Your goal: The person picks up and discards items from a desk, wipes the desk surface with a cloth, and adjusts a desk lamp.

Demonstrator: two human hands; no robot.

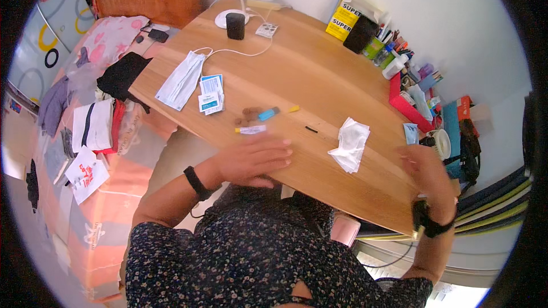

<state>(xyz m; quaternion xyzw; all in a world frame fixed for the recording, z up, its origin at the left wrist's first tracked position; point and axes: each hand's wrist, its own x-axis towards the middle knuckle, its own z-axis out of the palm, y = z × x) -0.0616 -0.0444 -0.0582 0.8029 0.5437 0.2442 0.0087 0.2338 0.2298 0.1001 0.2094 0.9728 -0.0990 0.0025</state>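
My left hand (251, 158) lies palm down at the table's near edge, fingers stretched out and holding nothing. Just past its fingers is a small white tube (251, 130) with a yellow end. Beyond that are some brown lumps (249, 116), a blue cap-like piece (268, 114), a small yellow piece (294, 109) and a short thin black piece (311, 129). On the right, my right hand (423, 165) hovers blurred over the table edge, close to a small light-blue packet (411, 133); its fingers are smeared. A crumpled white tissue (350, 144) lies between the hands.
A face mask (181, 81) and several small packets (211, 96) lie at left on the wooden table (297, 51). Behind stand a black speaker-like block (235, 25) and a white cable. Boxes, pens and a red box (399, 102) line the wall. A bed (137, 165) adjoins.
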